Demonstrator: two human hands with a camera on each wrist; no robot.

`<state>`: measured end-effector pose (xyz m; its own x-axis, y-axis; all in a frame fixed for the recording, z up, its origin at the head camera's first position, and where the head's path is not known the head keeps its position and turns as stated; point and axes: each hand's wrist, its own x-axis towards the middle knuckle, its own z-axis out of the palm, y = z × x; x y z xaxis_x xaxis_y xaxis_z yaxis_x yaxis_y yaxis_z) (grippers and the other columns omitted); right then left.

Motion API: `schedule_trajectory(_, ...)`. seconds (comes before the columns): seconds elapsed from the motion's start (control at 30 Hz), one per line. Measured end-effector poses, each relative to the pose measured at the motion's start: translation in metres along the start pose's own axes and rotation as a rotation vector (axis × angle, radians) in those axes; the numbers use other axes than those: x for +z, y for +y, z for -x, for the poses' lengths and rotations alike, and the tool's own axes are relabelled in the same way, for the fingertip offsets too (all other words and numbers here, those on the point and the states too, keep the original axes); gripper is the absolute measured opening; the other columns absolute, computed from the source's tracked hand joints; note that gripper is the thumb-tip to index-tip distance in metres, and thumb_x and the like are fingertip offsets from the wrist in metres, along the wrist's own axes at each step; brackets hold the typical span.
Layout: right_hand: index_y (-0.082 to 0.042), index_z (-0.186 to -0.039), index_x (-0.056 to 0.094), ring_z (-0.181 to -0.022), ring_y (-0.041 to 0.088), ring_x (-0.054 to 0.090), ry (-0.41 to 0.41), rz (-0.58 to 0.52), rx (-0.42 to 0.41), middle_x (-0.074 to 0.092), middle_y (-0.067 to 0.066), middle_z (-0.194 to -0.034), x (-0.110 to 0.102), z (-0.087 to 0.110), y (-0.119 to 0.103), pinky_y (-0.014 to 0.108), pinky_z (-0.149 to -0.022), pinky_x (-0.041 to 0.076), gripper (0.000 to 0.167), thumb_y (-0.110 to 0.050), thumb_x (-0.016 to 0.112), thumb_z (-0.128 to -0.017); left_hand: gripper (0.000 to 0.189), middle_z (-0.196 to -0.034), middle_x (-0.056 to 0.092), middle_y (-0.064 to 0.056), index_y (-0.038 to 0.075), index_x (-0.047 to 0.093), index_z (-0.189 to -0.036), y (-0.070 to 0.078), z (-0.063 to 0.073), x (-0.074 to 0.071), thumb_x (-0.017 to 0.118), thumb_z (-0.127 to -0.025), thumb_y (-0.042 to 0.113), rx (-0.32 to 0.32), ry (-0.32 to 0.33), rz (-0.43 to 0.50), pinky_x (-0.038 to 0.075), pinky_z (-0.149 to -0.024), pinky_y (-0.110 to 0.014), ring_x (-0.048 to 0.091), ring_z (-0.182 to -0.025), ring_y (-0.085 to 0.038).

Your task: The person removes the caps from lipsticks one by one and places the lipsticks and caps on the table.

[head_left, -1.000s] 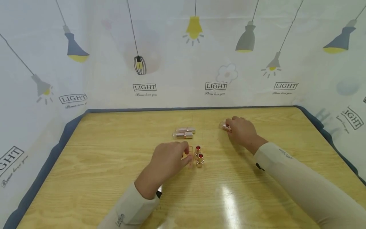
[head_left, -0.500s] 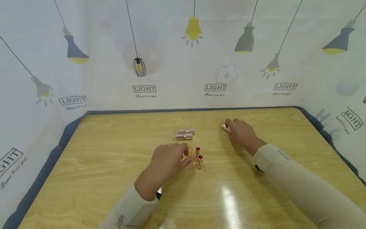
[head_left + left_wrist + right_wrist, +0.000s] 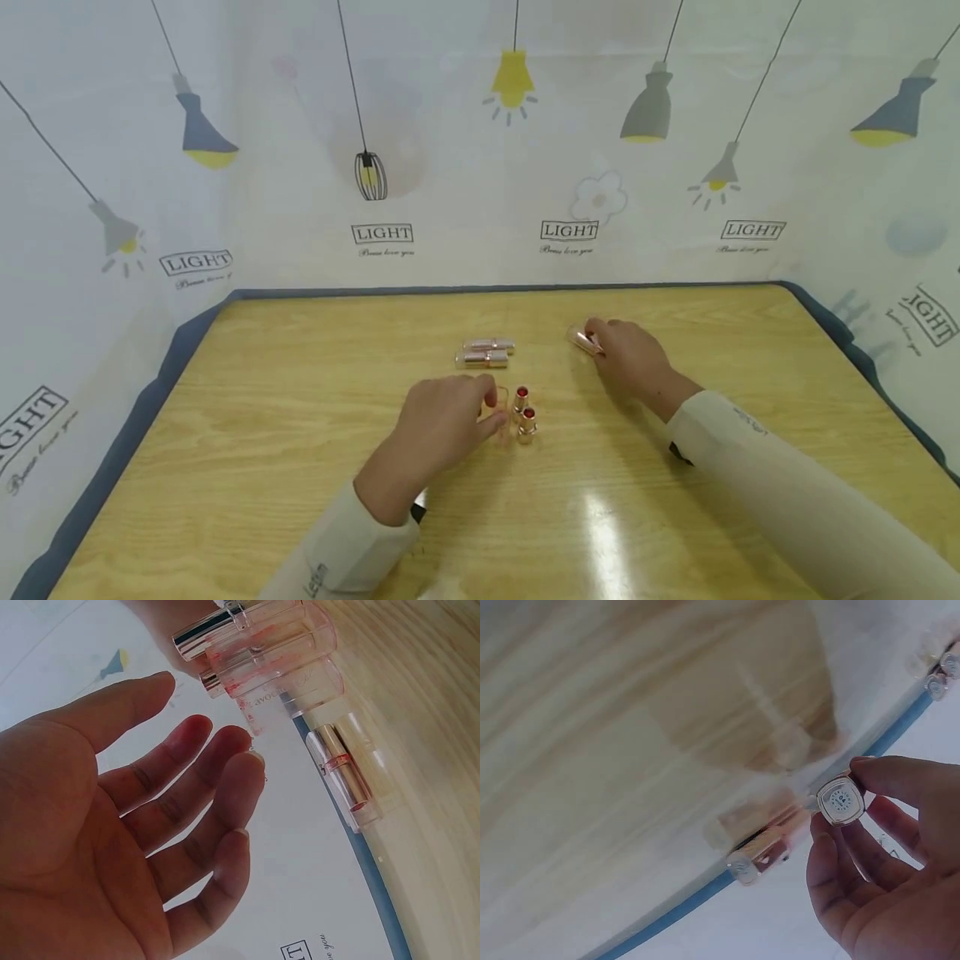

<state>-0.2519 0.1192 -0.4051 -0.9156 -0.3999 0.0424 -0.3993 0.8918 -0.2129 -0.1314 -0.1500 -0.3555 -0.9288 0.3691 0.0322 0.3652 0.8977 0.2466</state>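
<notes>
I have the right hand (image 3: 632, 358) pinching a clear-capped, rose-gold lipstick tube (image 3: 582, 339), its long axis slanting left and away. My left hand (image 3: 438, 421) holds nothing, fingers loosely parted.

FREE: desk (image 3: 247, 400) at left of frame; channel right of centre, between upright lipsticks (image 3: 527, 428) and held lipstick (image 3: 582, 340) | BLOCKED: left grip (image 3: 442, 421) and clear caps (image 3: 319, 686), below centre; lying lipsticks (image 3: 487, 359), centre; right grip (image 3: 633, 354), right of centre; right sleeve (image 3: 780, 483), lower right
</notes>
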Motion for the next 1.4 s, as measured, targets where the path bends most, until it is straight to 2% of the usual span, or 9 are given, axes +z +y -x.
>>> schedule_trajectory(0.23, -0.007, -0.12, 0.062, -0.081, 0.023, 0.063, 0.035, -0.049, 0.002, 0.07, 0.011, -0.097, -0.008, 0.005, -0.019, 0.04, -0.071, 0.052, 0.027, -0.011, 0.069, -0.094, 0.024, -0.077, 0.068, 0.009, 0.02, 0.069, -0.093, -0.001, 0.002, -0.002, 0.073, -0.09, 0.043, -0.024, 0.015, 0.018, 0.04, -0.051, -0.024, 0.051, -0.056, -0.004)
schedule_trajectory(0.37, -0.008, -0.119, 0.064, -0.084, 0.022, 0.065, 0.079, -0.099, -0.029, 0.071, 0.01, -0.099, -0.013, 0.014, -0.031, 0.038, -0.07, 0.053, 0.029, -0.011, 0.072, -0.091, 0.022, -0.073, 0.065, 0.01, 0.021, 0.068, -0.093, -0.002, 0.002, -0.003, 0.072, -0.091, 0.042, -0.019, 0.057, 0.012, 0.039, -0.05, -0.023, 0.05, -0.055, -0.003)
schedule_trajectory(0.47, -0.01, -0.117, 0.065, -0.084, 0.019, 0.066, 0.119, -0.138, -0.064, 0.071, 0.007, -0.099, -0.016, 0.023, -0.042, 0.035, -0.067, 0.054, 0.029, -0.012, 0.075, -0.089, 0.021, -0.072, 0.066, 0.008, 0.02, 0.068, -0.096, -0.002, 0.0, -0.003, 0.071, -0.093, 0.041, -0.01, 0.115, 0.003, 0.038, -0.049, -0.024, 0.052, -0.056, -0.004)
schedule_trajectory(0.57, -0.01, -0.116, 0.066, -0.085, 0.017, 0.066, 0.142, -0.202, -0.123, 0.07, 0.004, -0.099, -0.019, 0.031, -0.051, 0.034, -0.07, 0.055, 0.029, -0.011, 0.076, -0.088, 0.028, -0.084, 0.072, 0.006, 0.02, 0.068, -0.108, -0.002, -0.001, -0.004, 0.069, -0.093, 0.043, -0.028, 0.17, 0.006, 0.042, -0.053, -0.026, 0.06, -0.063, -0.008)
schedule_trajectory(0.77, -0.014, -0.114, 0.067, -0.087, 0.012, 0.064, 0.182, -0.341, -0.249, 0.07, -0.002, -0.104, -0.03, 0.044, -0.071, 0.032, -0.074, 0.053, 0.027, -0.011, 0.076, -0.088, 0.045, -0.099, 0.071, 0.001, 0.02, 0.062, -0.127, -0.003, -0.001, -0.007, 0.071, -0.091, 0.045, -0.02, 0.367, 0.035, 0.052, -0.066, -0.038, 0.065, -0.071, -0.018)
schedule_trajectory(0.83, -0.015, -0.113, 0.068, -0.087, 0.01, 0.063, 0.196, -0.368, -0.284, 0.07, -0.004, -0.103, -0.034, 0.048, -0.077, 0.031, -0.073, 0.052, 0.026, -0.011, 0.076, -0.088, 0.048, -0.103, 0.069, -0.001, 0.019, 0.061, -0.129, -0.003, -0.001, -0.008, 0.072, -0.09, 0.046, -0.011, 0.4, 0.058, 0.053, -0.071, -0.041, 0.065, -0.075, -0.02)
schedule_trajectory(1.07, -0.014, -0.114, 0.066, -0.087, 0.01, 0.06, 0.232, -0.381, -0.329, 0.068, -0.004, -0.102, -0.037, 0.061, -0.092, 0.028, -0.07, 0.05, 0.031, -0.01, 0.078, -0.086, 0.053, -0.103, 0.066, 0.003, 0.023, 0.061, -0.13, 0.0, 0.0, -0.011, 0.074, -0.087, 0.052, 0.005, 0.374, 0.125, 0.05, -0.063, -0.03, 0.062, -0.071, -0.011)
schedule_trajectory(1.27, -0.014, -0.115, 0.063, -0.084, 0.007, 0.058, 0.251, -0.398, -0.341, 0.067, -0.006, -0.096, -0.035, 0.066, -0.1, 0.028, -0.07, 0.051, 0.036, -0.011, 0.081, -0.084, 0.053, -0.103, 0.071, 0.008, 0.028, 0.064, -0.131, 0.004, -0.002, -0.011, 0.075, -0.085, 0.052, 0.031, 0.34, 0.125, 0.045, -0.058, -0.022, 0.061, -0.071, -0.004)
schedule_trajectory(1.4, -0.012, -0.116, 0.062, -0.082, 0.007, 0.059, 0.258, -0.448, -0.348, 0.068, -0.005, -0.095, -0.033, 0.068, -0.101, 0.028, -0.073, 0.052, 0.038, -0.011, 0.081, -0.084, 0.053, -0.107, 0.074, 0.009, 0.026, 0.065, -0.131, 0.004, -0.001, -0.009, 0.078, -0.084, 0.048, 0.048, 0.335, 0.126, 0.046, -0.057, -0.019, 0.063, -0.07, -0.003)
